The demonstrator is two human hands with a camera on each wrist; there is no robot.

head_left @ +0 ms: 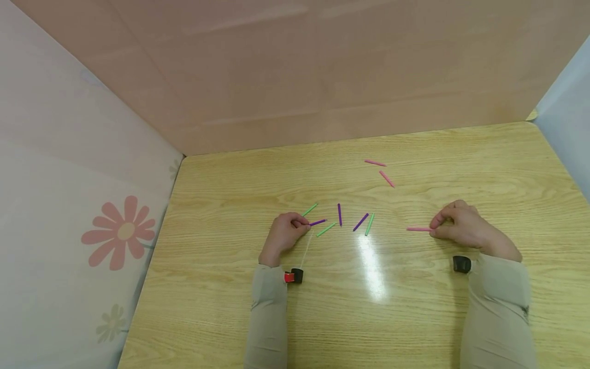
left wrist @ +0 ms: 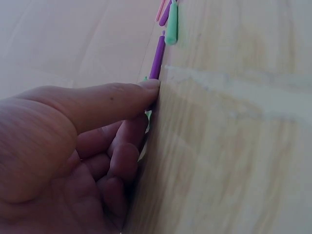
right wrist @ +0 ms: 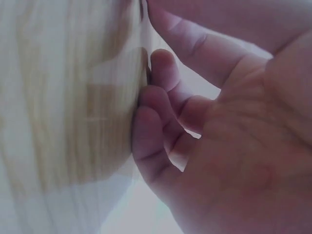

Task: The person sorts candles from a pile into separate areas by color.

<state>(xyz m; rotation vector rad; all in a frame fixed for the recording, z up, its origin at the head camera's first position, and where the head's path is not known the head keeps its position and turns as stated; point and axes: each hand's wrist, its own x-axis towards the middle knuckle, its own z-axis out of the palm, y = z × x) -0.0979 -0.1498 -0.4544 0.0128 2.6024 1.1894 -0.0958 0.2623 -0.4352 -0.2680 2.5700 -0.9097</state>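
Note:
My left hand [head_left: 287,233] pinches the rear end of a slim purple crayon-like stick [head_left: 318,222] between thumb and fingers, low over the table. In the left wrist view, that purple stick [left wrist: 157,56] points away from the thumb. Farther right, my right hand [head_left: 465,228] pinches a pink stick [head_left: 418,229] by its right end. The right wrist view shows the curled fingers [right wrist: 163,70] against the wood, but the pink stick cannot be made out there. Beside the left hand lie two green sticks, one behind [head_left: 310,209] and one to the right [head_left: 326,229].
Between the hands lie two purple sticks [head_left: 339,215] [head_left: 361,222] and a green stick [head_left: 370,224]. Two pink sticks [head_left: 375,163] [head_left: 387,179] lie farther back. A brownish-pink curtain [head_left: 313,77] borders the wooden table [head_left: 207,307] at the back, a flowered one [head_left: 55,179] at left.

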